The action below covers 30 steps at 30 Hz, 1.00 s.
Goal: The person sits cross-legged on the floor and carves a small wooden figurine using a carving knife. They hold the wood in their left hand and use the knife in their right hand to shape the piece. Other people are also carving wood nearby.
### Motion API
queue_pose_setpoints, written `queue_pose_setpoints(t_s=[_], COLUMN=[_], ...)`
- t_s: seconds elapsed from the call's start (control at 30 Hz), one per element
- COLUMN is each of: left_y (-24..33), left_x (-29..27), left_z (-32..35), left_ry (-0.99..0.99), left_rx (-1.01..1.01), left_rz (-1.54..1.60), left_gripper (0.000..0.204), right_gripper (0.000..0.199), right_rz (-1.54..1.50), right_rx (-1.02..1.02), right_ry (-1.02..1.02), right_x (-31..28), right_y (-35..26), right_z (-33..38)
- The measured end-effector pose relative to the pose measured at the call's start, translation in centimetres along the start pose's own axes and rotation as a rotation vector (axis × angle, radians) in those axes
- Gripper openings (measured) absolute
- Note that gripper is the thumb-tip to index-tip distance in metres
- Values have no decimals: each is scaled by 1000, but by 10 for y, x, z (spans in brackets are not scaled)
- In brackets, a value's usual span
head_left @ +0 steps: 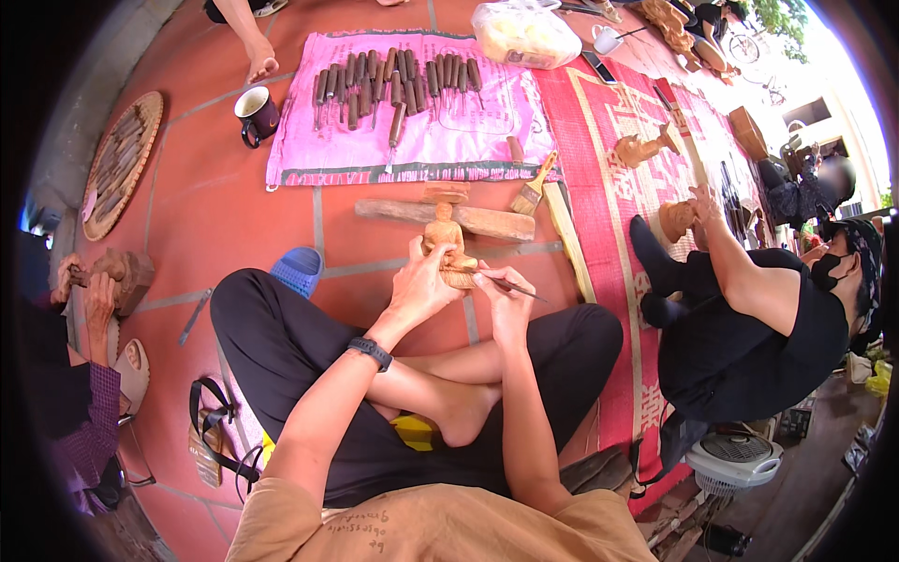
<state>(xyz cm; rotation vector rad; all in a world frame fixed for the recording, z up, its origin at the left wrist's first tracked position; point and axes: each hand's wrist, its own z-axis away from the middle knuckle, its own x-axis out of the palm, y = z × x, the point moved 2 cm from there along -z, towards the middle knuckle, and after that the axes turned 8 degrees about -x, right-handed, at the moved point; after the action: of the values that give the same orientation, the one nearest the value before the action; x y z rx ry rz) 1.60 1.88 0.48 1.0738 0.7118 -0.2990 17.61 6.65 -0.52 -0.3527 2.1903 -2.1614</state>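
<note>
A small carved wooden seated figure (442, 232) stands upright in front of me, above my crossed legs. My left hand (421, 286) is closed round its lower left side. My right hand (506, 304) pinches a thin dark pencil-like tool (517, 287), its near end by the figure's base; whether it touches the wood I cannot tell. Just behind the figure lies a long wooden block (496, 223) on the tiles. A flat paintbrush (531, 192) rests at that block's right end.
Several wooden-handled carving tools (397, 126) lie on a pink sack (487, 117) ahead. A dark mug (257, 114) stands left of it. On the red mat (599, 178) at right sits a person (749, 309) with a carving. Another person's hands (94, 290) hold wood at left.
</note>
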Motion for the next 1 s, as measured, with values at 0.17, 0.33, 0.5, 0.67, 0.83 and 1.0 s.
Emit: queue_pose_setpoints(t_s=[0.17,0.33,0.5,0.67,0.83,1.0], left_y=[2,3,1,4,3,4], left_x=[-1,-2,-1,-4,-4,-6], left_z=[0,2,0,0,0,0], left_ry=[-23,-12,-2,-53,-65,-67], left_rx=[-23,-20,-9,-48,-55,-65], left_rz=[-2,9,0,-1,4,28], left_gripper=[76,76,77,79,80,81], right_gripper=[11,13,12,14,12,9], right_rz=[-73,-30,-164,-103,-172,-158], right_rx=[30,12,30,42,111,176], right_ry=[64,31,100,91,166,130], right_x=[-9,-5,-8,-11,-11,-13], right_y=[11,2,10,11,10,3], right_z=[0,0,0,0,1,0])
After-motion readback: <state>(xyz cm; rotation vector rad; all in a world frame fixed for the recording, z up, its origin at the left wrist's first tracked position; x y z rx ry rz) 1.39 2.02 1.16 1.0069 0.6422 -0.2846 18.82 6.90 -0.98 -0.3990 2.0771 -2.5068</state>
